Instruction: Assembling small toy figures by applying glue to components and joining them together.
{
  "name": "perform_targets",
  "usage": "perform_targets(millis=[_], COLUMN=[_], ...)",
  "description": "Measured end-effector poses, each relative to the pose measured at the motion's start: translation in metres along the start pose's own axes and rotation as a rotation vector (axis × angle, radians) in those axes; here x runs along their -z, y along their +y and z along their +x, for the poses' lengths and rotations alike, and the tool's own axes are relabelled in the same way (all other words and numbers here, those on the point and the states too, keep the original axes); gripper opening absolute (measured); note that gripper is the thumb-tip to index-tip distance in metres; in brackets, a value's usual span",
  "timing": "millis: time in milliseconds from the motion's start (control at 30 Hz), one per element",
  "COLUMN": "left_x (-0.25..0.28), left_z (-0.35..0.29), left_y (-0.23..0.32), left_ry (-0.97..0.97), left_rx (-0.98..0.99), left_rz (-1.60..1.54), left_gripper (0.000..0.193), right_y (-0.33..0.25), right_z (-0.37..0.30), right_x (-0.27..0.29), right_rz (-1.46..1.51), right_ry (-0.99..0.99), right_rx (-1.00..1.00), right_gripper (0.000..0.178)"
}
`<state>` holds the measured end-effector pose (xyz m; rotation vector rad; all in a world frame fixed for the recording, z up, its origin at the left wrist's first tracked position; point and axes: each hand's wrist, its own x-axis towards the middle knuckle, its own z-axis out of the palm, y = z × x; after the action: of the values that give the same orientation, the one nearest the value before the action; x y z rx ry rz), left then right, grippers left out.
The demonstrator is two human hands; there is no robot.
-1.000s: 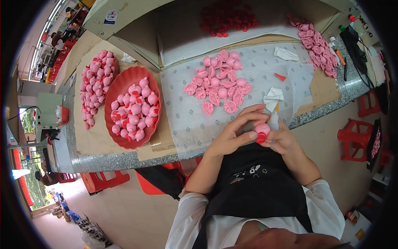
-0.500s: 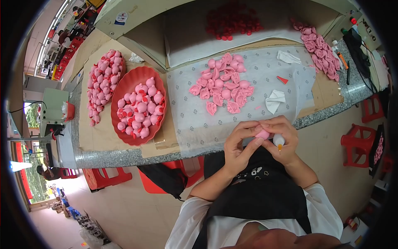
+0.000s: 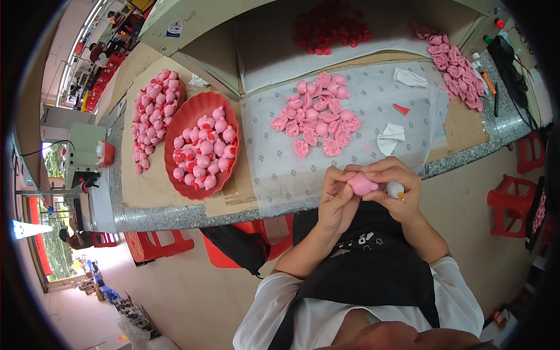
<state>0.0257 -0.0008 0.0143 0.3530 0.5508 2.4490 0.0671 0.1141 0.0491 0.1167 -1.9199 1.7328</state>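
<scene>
Both my hands meet over the bench's front edge around a smooth, rounded pink piece [image 3: 363,184]. With its fingertips and thumb, my left hand [image 3: 337,201] grips the piece from the left. My right hand [image 3: 406,185] is closed around a small white squeeze bottle [image 3: 395,189] with a thin orange-based tip pointing toward me; its fingertips also touch the pink piece. Just beyond, on a printed white sheet [image 3: 265,175], lies a cluster of pink ball-shaped and ruffled pieces [image 3: 321,115]. A crumpled white cloth [image 3: 390,139] and a small red cone-shaped cap [image 3: 401,109] lie right of them.
Left stands a scalloped red basin [image 3: 175,189] of pink balls with red parts, beside another heap [image 3: 153,116]. Ruffled pink pieces [image 3: 458,73] are piled at right, near an orange cutter [image 3: 487,82]. Red pieces [image 3: 332,29] lie under the shelf. Red stools [image 3: 510,204] stand below.
The pink piece has been turned between my fingers, and more of it shows. My left fingers have shifted around it. The bottle stays in my right hand; the whole view has shifted slightly.
</scene>
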Motion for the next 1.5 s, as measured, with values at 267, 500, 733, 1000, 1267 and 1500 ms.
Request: perform_targets(millis=[267,500,733,1000,1267,1500], left_x=[0.007,0.006,0.006,0.009,0.002,0.003], left_z=[0.000,-0.001,-0.001,0.005,0.007,0.011], left_y=[-0.003,-0.004,-0.008,0.017,0.021,0.009], left_ry=[-0.076,0.002,-0.010,-0.125,-0.025,-0.066], left_rx=[-0.117,-0.070,-0.113,-0.056,0.256,0.301], left_rz=[0.001,-0.035,0.004,0.572,0.158,-0.169], left_gripper=[0.010,0.010,0.010,0.054,0.045,0.042], right_y=[0.004,0.012,0.016,0.009,0.003,0.014], right_z=[-0.002,-0.007,-0.008,-0.001,0.022,0.036], right_x=[-0.005,-0.017,-0.014,-0.005,0.024,0.037], right_rz=[-0.035,0.391,0.486,0.473,0.247,0.141], right_ry=[0.003,0.187,0.147,0.084,-0.070,-0.142], right_rx=[0.050,-0.162,-0.195,-0.258,-0.325,-0.251], right_gripper=[0.025,0.020,0.018,0.017,0.033,0.035])
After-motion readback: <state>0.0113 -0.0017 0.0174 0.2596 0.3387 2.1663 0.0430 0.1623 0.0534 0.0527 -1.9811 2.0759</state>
